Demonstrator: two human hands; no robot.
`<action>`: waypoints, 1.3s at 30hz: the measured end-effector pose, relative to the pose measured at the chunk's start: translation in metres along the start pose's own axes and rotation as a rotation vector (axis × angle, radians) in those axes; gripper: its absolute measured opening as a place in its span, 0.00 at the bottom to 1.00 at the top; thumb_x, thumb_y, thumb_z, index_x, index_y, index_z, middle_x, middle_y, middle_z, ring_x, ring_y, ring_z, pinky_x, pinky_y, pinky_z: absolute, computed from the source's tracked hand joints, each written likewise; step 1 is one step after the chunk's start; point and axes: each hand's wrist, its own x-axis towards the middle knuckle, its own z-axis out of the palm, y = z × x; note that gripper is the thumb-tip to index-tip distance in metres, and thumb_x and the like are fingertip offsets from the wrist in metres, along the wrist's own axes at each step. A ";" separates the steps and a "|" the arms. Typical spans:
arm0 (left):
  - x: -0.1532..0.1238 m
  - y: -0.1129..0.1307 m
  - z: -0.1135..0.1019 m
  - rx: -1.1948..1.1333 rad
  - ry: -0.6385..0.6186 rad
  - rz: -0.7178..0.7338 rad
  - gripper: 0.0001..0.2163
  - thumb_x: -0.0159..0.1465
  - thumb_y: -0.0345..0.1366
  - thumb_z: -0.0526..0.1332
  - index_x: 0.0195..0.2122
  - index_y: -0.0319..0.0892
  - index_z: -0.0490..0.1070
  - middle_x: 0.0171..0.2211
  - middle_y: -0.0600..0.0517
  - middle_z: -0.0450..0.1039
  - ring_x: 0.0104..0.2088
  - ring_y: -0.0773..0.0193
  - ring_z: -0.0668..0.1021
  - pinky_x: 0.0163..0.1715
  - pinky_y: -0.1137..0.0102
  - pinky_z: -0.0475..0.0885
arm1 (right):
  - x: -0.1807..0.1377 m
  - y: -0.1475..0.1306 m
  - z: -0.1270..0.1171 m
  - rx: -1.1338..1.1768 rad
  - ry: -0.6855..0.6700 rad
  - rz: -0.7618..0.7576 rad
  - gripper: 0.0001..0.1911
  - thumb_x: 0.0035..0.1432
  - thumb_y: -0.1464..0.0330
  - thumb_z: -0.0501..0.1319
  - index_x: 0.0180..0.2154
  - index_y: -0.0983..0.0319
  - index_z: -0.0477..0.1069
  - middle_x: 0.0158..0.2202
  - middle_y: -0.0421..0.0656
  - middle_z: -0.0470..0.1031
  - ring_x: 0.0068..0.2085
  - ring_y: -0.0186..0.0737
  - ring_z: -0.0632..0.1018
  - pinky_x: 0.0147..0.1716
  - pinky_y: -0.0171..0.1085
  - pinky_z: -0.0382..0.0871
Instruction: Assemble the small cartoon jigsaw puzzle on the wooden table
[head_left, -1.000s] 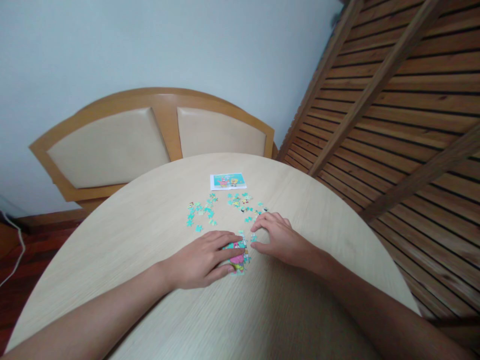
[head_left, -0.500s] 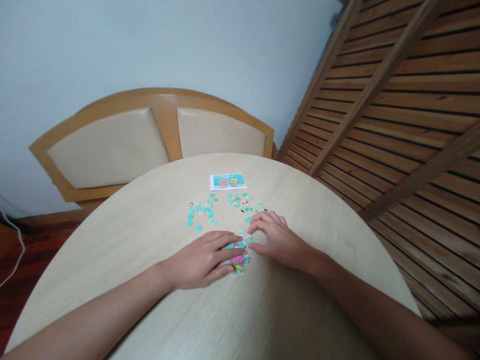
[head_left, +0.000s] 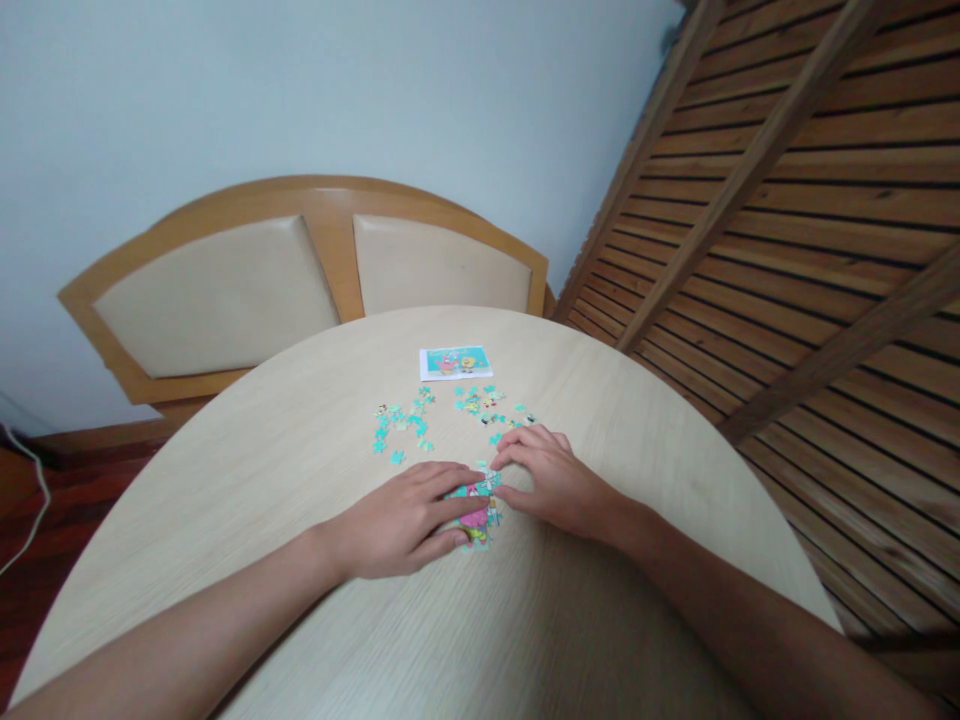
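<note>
A partly joined jigsaw puzzle (head_left: 474, 518) with a pink figure lies on the table near me. My left hand (head_left: 412, 515) rests flat across its left side, fingers stretched out, covering much of it. At the puzzle's upper right edge, my right hand (head_left: 555, 480) curves thumb and fingers around a small puzzle piece (head_left: 493, 478), which sits against the joined part. Whether that piece is fully locked in I cannot tell. Beyond the hands, loose turquoise puzzle pieces (head_left: 397, 457) lie in a left group, and more loose pieces (head_left: 472, 402) lie to the right.
A picture card (head_left: 457, 363) showing a pink and a yellow cartoon figure lies behind the pieces on the round wooden table (head_left: 600, 390). Past the table's far edge stands a wooden backrest with cream padding (head_left: 225, 300). Slatted wood (head_left: 787, 200) rises at the right.
My right hand has shifted slightly left, bringing the small puzzle piece closer against the joined puzzle. My left hand has stayed in place.
</note>
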 end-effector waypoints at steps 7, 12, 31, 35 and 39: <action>0.000 0.000 0.001 0.003 -0.008 -0.007 0.20 0.73 0.41 0.54 0.64 0.47 0.64 0.63 0.43 0.65 0.63 0.49 0.68 0.61 0.52 0.66 | -0.001 0.001 0.000 -0.011 0.006 -0.015 0.10 0.57 0.63 0.68 0.42 0.57 0.77 0.49 0.45 0.75 0.54 0.50 0.71 0.54 0.51 0.57; 0.000 0.000 0.000 0.001 -0.012 -0.010 0.19 0.73 0.41 0.54 0.64 0.47 0.64 0.63 0.42 0.65 0.63 0.49 0.68 0.61 0.52 0.66 | 0.000 0.002 0.000 -0.014 0.003 -0.027 0.10 0.58 0.63 0.67 0.42 0.56 0.77 0.48 0.44 0.76 0.53 0.49 0.72 0.54 0.51 0.57; 0.005 0.003 -0.001 0.007 -0.047 0.002 0.20 0.73 0.44 0.54 0.64 0.45 0.64 0.65 0.45 0.64 0.64 0.50 0.66 0.63 0.54 0.62 | 0.011 0.013 0.018 -0.101 0.074 -0.023 0.26 0.67 0.61 0.54 0.64 0.61 0.63 0.68 0.50 0.61 0.68 0.52 0.59 0.63 0.55 0.52; 0.005 0.002 -0.001 0.003 -0.035 0.011 0.20 0.73 0.43 0.53 0.64 0.45 0.64 0.63 0.44 0.66 0.63 0.50 0.67 0.62 0.54 0.63 | 0.012 0.013 0.017 -0.130 -0.020 -0.025 0.28 0.70 0.58 0.50 0.66 0.60 0.60 0.69 0.49 0.59 0.71 0.54 0.53 0.65 0.59 0.47; 0.006 0.001 0.000 -0.002 -0.023 0.016 0.20 0.73 0.43 0.53 0.64 0.45 0.64 0.63 0.44 0.66 0.62 0.49 0.68 0.62 0.54 0.63 | 0.011 0.011 0.013 -0.083 -0.096 -0.086 0.26 0.72 0.62 0.47 0.67 0.59 0.58 0.68 0.48 0.61 0.71 0.51 0.53 0.66 0.58 0.47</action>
